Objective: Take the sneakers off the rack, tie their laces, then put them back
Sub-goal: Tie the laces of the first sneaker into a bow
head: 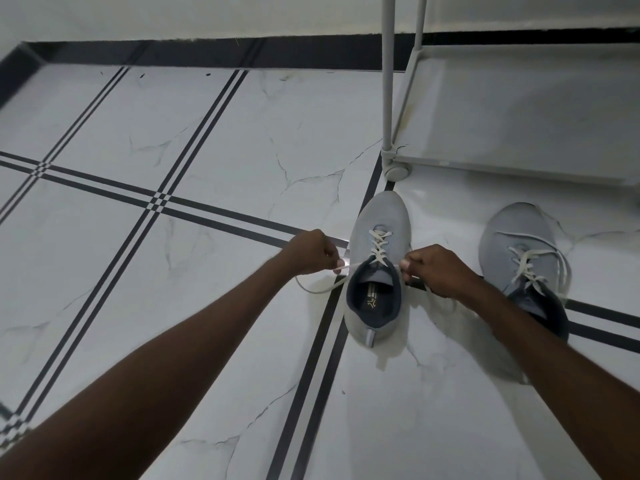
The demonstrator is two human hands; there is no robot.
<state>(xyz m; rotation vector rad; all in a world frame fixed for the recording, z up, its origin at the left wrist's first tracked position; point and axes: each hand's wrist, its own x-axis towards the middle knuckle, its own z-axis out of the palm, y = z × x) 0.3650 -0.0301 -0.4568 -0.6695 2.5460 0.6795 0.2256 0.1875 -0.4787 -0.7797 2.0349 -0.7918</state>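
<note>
Two grey sneakers with white laces and dark blue linings stand on the tiled floor, toes pointing away from me. The left sneaker (379, 220) sits between my hands. My left hand (310, 252) pinches one end of the lace (317, 289) to the shoe's left, and the slack loops on the floor. My right hand (434, 270) grips the other lace end at the shoe's right side. Both ends are pulled apart sideways. The right sneaker (519, 247) stands further right with its laces loose, its heel partly hidden by my right forearm.
A white shoe rack (519, 157) stands at the upper right, its bottom shelf bare, with a pole and a foot near the left sneaker's toe. White marble tiles with dark stripes cover the floor (156, 133). A wall with a dark skirting runs along the back.
</note>
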